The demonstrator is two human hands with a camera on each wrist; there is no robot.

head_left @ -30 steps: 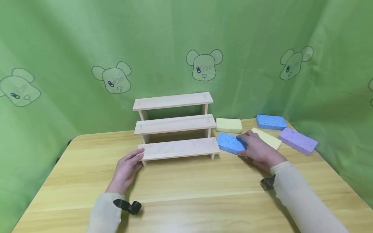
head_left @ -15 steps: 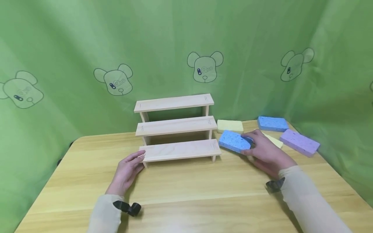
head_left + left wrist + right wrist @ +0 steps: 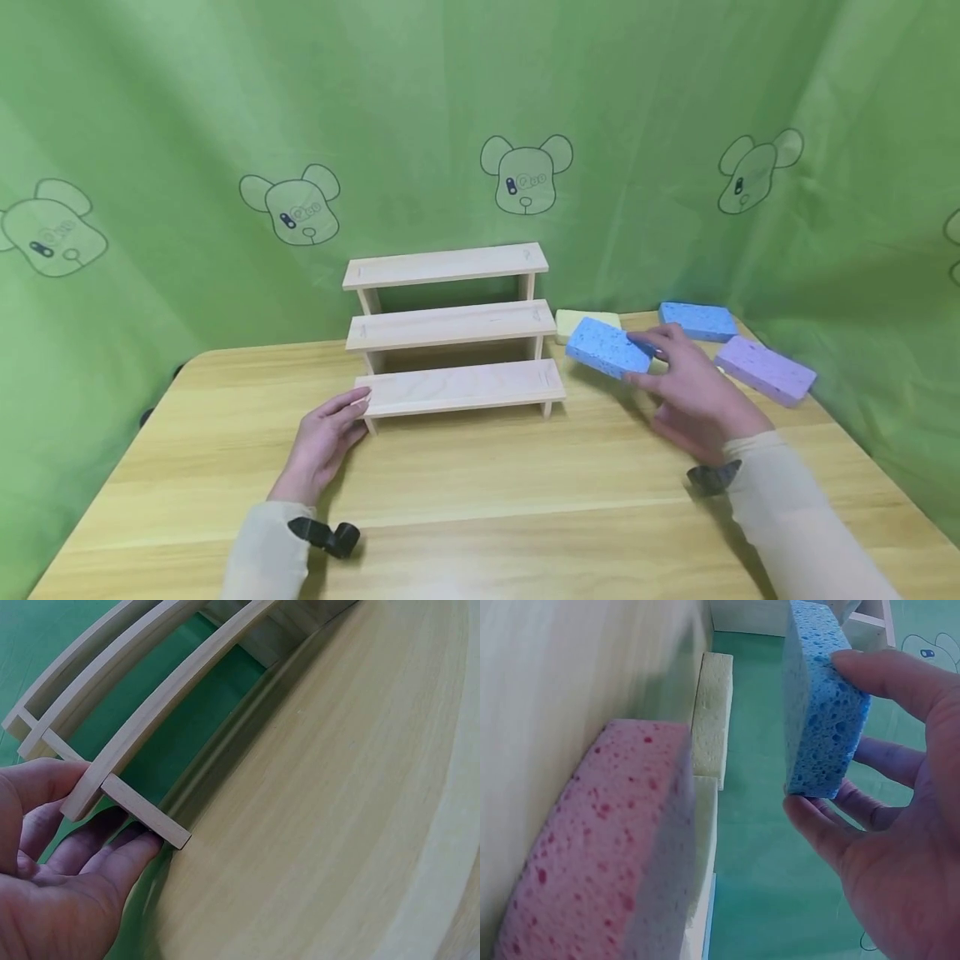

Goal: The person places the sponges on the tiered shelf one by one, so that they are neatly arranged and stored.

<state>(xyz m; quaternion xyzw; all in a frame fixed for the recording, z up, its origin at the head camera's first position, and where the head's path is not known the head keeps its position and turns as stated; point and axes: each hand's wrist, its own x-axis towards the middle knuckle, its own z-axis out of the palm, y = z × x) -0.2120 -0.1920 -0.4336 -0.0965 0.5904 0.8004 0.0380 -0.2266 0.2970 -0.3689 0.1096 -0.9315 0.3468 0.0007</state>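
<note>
A three-tier wooden display stand (image 3: 459, 388) stands on the table. My left hand (image 3: 322, 442) grips the left end of its lowest shelf; in the left wrist view the thumb lies at the shelf end with the other fingers beneath, beside the leg. My right hand (image 3: 693, 387) pinches a blue sponge (image 3: 611, 347) by its right end, thumb on one side and fingers on the other. The sponge is tilted and raised above the table, just right of the stand. In the right wrist view, a pink sponge (image 3: 592, 840) looms close below the hand.
Behind the held sponge lies a pale yellow sponge (image 3: 573, 321); another yellow sponge (image 3: 705, 847) is mostly hidden by my right hand in the head view. A second blue sponge (image 3: 697, 322) and a purple sponge (image 3: 765, 369) lie at the table's right. A green curtain (image 3: 420, 125) hangs behind.
My right hand has lifted the blue sponge off the table and tilted it, shifting slightly right. My left hand has stayed on the stand.
</note>
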